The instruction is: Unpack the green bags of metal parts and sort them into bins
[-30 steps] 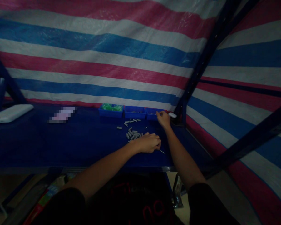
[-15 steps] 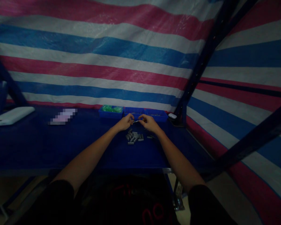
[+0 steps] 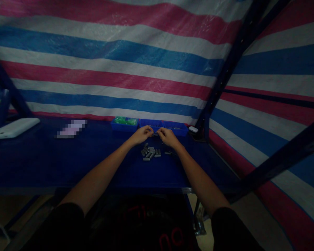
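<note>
My left hand (image 3: 142, 134) and my right hand (image 3: 166, 135) meet fingertip to fingertip above the dark blue table (image 3: 68, 160), both pinched on one small thin part (image 3: 155, 133) too small to name. Just below them lies a heap of several small grey metal pieces (image 3: 149, 152). Behind my hands stand three low blue trays: a left tray (image 3: 124, 123) with green items in it, a middle tray (image 3: 150, 123) and a right tray (image 3: 176, 127).
A white flat device (image 3: 14, 127) lies at the table's far left, and a pale blurred object (image 3: 70, 128) sits behind the middle. A small white object (image 3: 193, 129) rests by the dark blue shelf post (image 3: 219, 80). Striped tarpaulin (image 3: 120, 62) walls the back and right.
One second ago my right hand reached into the right tray and my left rested near the table's front. Both then came together above the heap; since half a second ago they have barely moved.
</note>
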`<act>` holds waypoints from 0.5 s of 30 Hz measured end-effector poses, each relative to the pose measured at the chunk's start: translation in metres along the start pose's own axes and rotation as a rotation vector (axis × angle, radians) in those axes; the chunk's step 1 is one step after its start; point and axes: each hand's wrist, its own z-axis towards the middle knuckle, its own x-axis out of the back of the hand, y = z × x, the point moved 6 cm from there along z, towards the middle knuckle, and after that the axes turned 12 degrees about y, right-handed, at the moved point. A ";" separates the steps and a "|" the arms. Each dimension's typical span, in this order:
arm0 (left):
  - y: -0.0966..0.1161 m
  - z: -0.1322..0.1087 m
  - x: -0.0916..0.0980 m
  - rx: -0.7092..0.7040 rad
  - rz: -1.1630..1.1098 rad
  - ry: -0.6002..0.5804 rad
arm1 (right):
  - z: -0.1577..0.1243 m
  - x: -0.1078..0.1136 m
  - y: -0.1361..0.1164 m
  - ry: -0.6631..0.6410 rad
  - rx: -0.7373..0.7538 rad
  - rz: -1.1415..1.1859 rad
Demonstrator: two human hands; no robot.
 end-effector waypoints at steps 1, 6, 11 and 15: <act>0.002 0.000 0.001 -0.027 0.039 0.022 | 0.000 0.001 -0.001 0.016 -0.002 -0.001; 0.008 -0.001 0.007 -0.095 0.202 0.124 | -0.001 0.002 -0.006 0.014 -0.017 0.010; 0.008 -0.003 0.002 -0.133 0.275 0.077 | 0.007 0.015 -0.009 0.034 0.025 -0.042; 0.005 -0.008 -0.006 -0.183 0.458 -0.018 | 0.023 0.054 0.017 0.348 -0.171 -0.248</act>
